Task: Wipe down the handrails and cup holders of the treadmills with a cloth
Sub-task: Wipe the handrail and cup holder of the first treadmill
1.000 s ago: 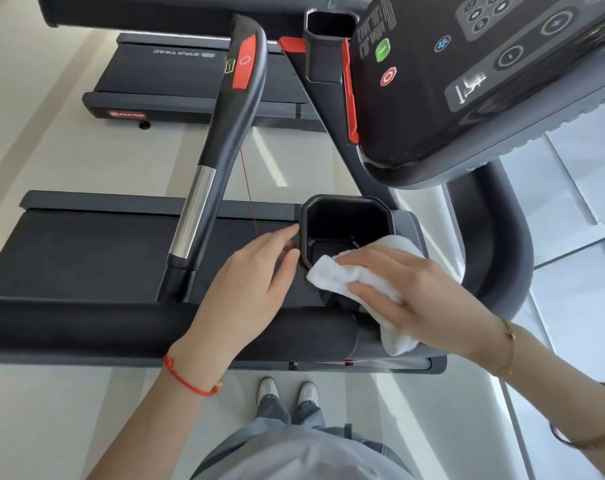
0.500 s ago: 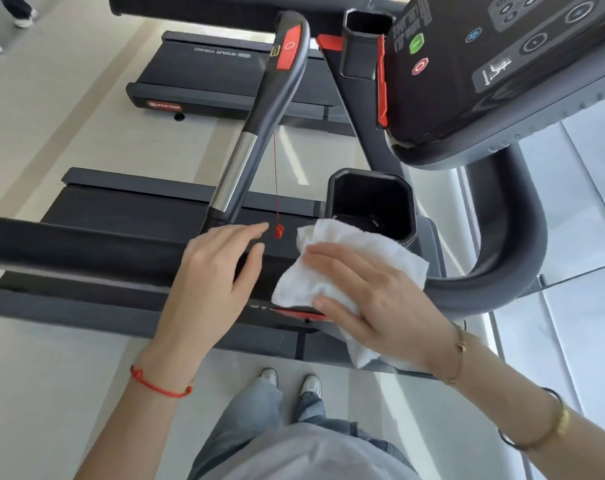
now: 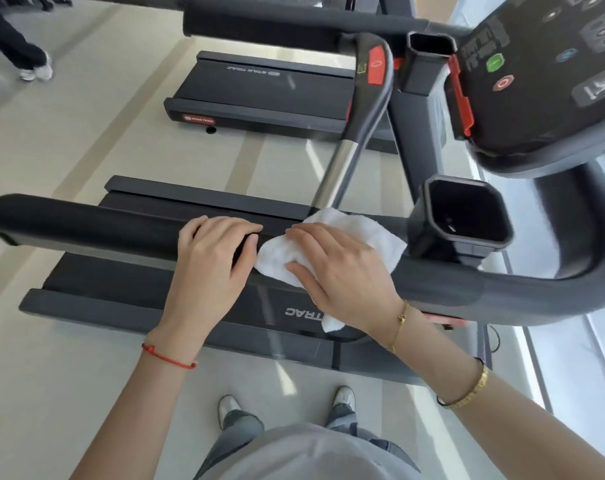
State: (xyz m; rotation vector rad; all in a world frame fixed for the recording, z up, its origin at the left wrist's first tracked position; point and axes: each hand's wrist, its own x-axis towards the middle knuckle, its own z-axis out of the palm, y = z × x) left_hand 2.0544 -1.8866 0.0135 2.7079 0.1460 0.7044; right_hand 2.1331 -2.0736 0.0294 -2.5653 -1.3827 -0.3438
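Treadmill, near unit: running deck (image 3: pixel 128 282) lies below and beyond both hands; console (image 3: pixel 550 81) stands up and to the right of them.

Treadmill, second unit: deck (image 3: pixel 259 91) well beyond the hands, across a strip of floor; no cloth near it, so by judgement not yet reached.

Handrail (image 3: pixel 86 225): long black padded bar running leftward from under both hands. Wiping is judged to be in progress at its inner end; the whole length to the left looks still to be covered.

Cup holder (image 3: pixel 467 216): black, open-topped, just right of the right hand. Whether it has been wiped cannot be told.

Cloth (image 3: pixel 374 237): white, spread on the handrail under the right hand, one corner hanging below the wrist.

Right hand (image 3: pixel 342 268): fingers spread and nearly flat, pressing the cloth onto the rail.

Left hand (image 3: pixel 212 258): just left of the cloth, fingers curled over the bare rail, steadying.
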